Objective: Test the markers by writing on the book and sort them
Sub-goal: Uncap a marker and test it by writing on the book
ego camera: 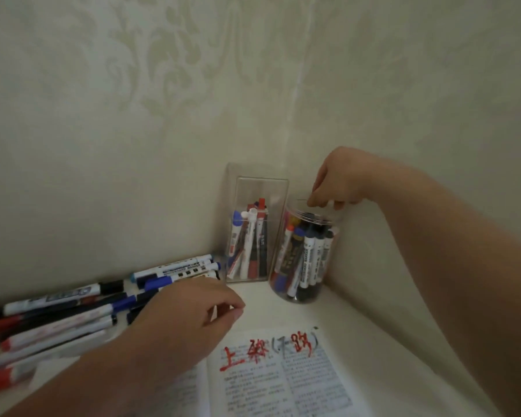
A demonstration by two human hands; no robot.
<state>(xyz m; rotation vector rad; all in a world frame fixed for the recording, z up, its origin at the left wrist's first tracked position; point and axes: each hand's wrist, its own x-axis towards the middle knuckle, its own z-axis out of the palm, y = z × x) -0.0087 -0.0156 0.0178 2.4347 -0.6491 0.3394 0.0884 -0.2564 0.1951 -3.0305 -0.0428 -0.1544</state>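
Right hand (337, 185) poised directly above round jar (309, 296) of markers, fingers pointed down, any hold cannot be told, rectangular holder (262, 191) to its left, left hand (193, 311) loosely curled, nothing held, loose markers (73, 311) spread beneath it on counter (343, 320), open book (283, 377) marked in red just below it.

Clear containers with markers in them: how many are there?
2. A rectangular box stands in the corner against the wall; a round jar stands just right of it, beneath the right hand.

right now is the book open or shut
Open. The book lies spread flat, printed pages facing up on both sides of the fold, with red and grey marker writing across the top of the right page.
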